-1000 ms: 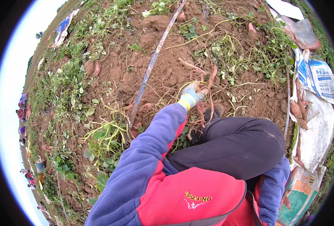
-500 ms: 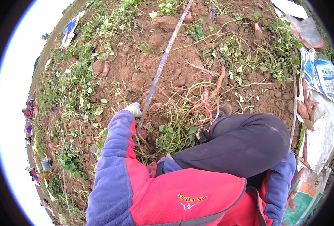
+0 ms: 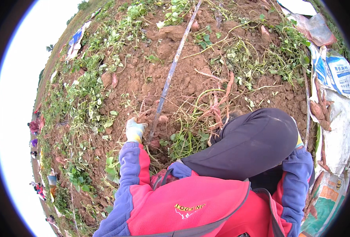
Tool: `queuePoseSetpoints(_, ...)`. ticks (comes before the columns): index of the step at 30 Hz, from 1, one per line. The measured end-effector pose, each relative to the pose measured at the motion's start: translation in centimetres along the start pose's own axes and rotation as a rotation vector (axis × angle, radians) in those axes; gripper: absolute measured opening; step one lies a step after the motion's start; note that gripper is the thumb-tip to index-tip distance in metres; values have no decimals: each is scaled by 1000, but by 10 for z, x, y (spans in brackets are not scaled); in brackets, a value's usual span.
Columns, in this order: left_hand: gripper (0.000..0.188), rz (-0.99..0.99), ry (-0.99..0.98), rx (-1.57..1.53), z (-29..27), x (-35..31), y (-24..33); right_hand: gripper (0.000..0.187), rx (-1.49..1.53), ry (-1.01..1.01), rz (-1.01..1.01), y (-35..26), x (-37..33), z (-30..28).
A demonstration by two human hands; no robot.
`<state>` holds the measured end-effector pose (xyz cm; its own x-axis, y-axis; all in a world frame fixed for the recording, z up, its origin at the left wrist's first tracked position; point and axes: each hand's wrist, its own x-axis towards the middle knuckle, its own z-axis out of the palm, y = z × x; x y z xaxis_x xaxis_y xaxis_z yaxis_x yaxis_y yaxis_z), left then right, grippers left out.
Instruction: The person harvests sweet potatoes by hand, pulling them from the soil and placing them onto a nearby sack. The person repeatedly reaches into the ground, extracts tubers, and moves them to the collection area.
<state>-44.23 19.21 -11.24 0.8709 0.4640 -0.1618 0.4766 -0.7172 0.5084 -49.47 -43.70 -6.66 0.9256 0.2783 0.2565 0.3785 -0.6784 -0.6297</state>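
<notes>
My left hand (image 3: 134, 130), in a white and yellow glove, is low over the brown soil, left of a long flat grey strip (image 3: 171, 75). Its fingers look curled, with thin roots rising just beyond them; whatever they hold is hidden. Close by, a reddish sweet potato (image 3: 154, 144) sits partly in the soil at the strip's near end. Pulled vines with long pinkish roots (image 3: 218, 104) lie to the right, by my bent knee. Of my right hand (image 3: 299, 141) only a bit of yellow and white glove shows behind that knee, its fingers hidden.
Cut green vines (image 3: 84, 94) cover the ground at left. On the right, sweet potatoes (image 3: 319, 112) lie on white sacking (image 3: 336, 134), beside a blue and white sack (image 3: 342, 75). Several people (image 3: 39, 189) are far off at the left edge.
My left hand has shifted a little down and left, away from the strip, and shows more of its glove. My knee has moved slightly left, revealing some of the right glove.
</notes>
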Motion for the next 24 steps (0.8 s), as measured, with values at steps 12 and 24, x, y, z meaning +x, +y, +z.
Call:
queuePoseSetpoints(12,27,66,183,-516,-73,-63,71,34,788,485,656,-28,19,-32)
queuePoseSetpoints(24,30,198,425,-586,-107,28,66,43,728,353,255,-207,120,-27)
